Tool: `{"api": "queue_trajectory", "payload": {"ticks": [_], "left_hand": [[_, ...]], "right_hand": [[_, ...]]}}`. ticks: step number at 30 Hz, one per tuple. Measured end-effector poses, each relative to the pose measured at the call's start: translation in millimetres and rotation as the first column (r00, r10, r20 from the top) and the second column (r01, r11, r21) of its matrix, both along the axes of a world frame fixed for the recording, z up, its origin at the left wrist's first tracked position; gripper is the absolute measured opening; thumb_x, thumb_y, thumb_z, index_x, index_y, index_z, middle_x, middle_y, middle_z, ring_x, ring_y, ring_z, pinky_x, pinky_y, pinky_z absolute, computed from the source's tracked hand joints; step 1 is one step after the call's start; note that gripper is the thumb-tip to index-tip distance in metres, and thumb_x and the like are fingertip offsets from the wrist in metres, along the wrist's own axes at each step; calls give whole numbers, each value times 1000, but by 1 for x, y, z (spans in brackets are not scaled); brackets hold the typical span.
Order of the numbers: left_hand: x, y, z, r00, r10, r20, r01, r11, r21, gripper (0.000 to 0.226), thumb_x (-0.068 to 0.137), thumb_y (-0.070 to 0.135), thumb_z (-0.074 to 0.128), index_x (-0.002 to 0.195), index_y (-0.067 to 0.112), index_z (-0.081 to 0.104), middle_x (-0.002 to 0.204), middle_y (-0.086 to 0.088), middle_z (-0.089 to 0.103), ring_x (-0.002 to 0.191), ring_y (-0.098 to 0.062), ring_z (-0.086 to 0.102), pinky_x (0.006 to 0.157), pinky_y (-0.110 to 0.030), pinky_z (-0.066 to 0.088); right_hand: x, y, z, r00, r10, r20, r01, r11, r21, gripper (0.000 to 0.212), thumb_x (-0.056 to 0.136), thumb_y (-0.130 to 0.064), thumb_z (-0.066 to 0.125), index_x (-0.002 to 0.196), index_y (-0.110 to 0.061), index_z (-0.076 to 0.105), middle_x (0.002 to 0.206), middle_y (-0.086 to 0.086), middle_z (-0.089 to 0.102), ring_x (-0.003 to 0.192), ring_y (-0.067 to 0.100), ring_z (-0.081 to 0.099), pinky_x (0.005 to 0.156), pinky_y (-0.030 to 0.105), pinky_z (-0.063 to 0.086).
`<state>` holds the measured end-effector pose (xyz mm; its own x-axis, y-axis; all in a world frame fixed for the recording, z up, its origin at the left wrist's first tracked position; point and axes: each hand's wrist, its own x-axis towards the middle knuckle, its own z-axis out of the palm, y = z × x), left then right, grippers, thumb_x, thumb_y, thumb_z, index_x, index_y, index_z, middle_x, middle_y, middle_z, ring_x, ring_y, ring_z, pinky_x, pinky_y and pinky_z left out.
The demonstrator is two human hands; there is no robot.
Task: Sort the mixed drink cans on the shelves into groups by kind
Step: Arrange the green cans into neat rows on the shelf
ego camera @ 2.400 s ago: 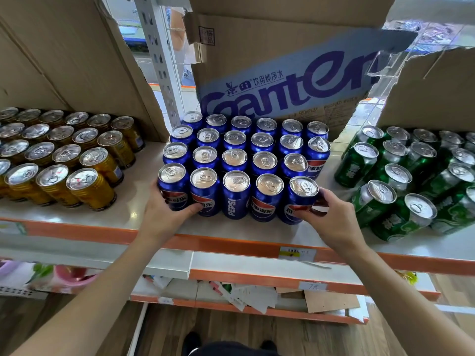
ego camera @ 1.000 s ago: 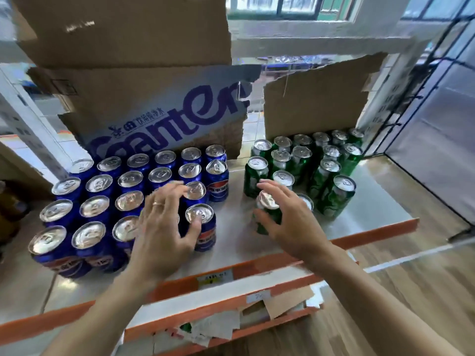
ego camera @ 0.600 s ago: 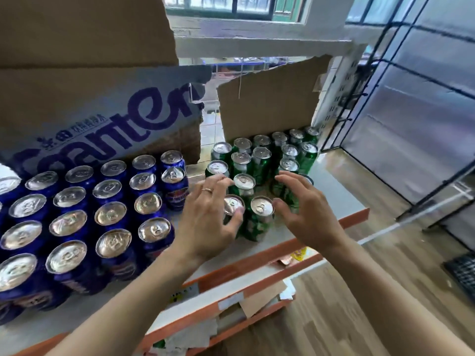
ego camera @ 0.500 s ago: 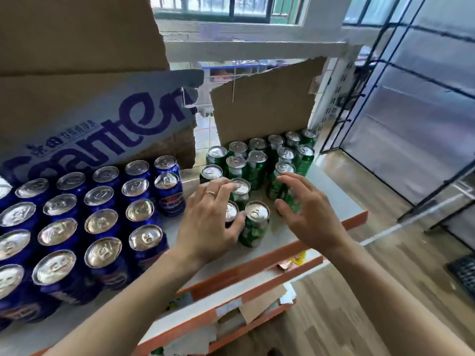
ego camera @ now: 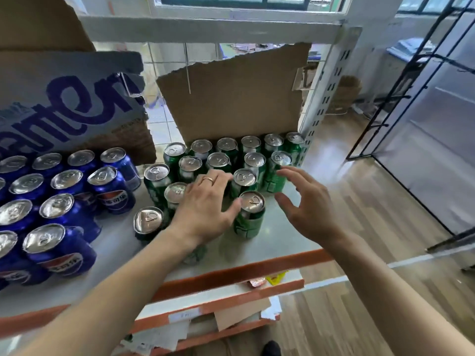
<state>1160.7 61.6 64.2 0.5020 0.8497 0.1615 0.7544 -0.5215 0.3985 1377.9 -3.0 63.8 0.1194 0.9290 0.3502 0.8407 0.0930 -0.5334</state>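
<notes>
Several green cans (ego camera: 232,156) stand grouped at the right end of the white shelf (ego camera: 277,240), in front of a torn cardboard sheet. Several blue Pepsi cans (ego camera: 61,209) fill the left part. My left hand (ego camera: 205,209) lies with straight fingers over the front green cans, its thumb touching the rim of the nearest green can (ego camera: 250,214). Just right of that can, my right hand (ego camera: 308,204) hovers with spread fingers and holds nothing. Another green can (ego camera: 147,222) stands apart at the front left of the group.
A blue-printed cardboard box (ego camera: 69,104) stands behind the blue cans, and a brown cardboard sheet (ego camera: 231,96) behind the green ones. A perforated shelf post (ego camera: 321,98) marks the right end. Below is a lower shelf (ego camera: 205,312) with papers, then wooden floor.
My view and both hands moved right from the blue cans to the green group. My left hand now lies over the front green cans; my right hand has drawn a little away to the right.
</notes>
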Motion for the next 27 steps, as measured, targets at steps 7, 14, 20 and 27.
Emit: {"api": "queue_trajectory", "payload": {"ticks": [7, 14, 20, 27], "left_hand": [[49, -14, -4, 989, 118, -84, -122, 991, -46, 60, 84, 54, 41, 134, 21, 47, 136, -1, 49, 121, -25, 48, 98, -42, 40], [60, -3, -9, 978, 198, -64, -203, 974, -97, 58, 86, 54, 49, 133, 19, 49, 137, -1, 48, 123, -26, 48, 98, -43, 42], [72, 16, -8, 966, 249, -72, -255, 962, -93, 51, 90, 53, 57, 130, 23, 47, 133, 0, 46, 120, -27, 48, 89, -40, 45], [82, 34, -5, 953, 264, -150, -283, 951, -123, 59, 87, 61, 58, 127, 20, 46, 133, -6, 44, 118, -35, 51, 88, -42, 45]], "right_hand": [[60, 12, -9, 993, 117, -22, -118, 987, -107, 49, 89, -20, 69, 136, -14, 56, 141, 2, 54, 124, 21, 53, 104, 39, 46], [77, 43, -15, 991, 129, 22, -124, 981, -146, 53, 88, -12, 66, 139, -13, 51, 146, 3, 49, 129, 25, 49, 106, 40, 44], [76, 71, -11, 979, 166, 115, -121, 938, -324, 77, 82, 10, 49, 149, -26, 35, 158, -15, 25, 134, 28, 41, 101, 43, 45], [77, 93, -24, 951, 125, 282, -28, 945, -324, 73, 91, -16, 63, 153, -24, 26, 136, 11, 36, 116, 32, 48, 93, 42, 49]]}}
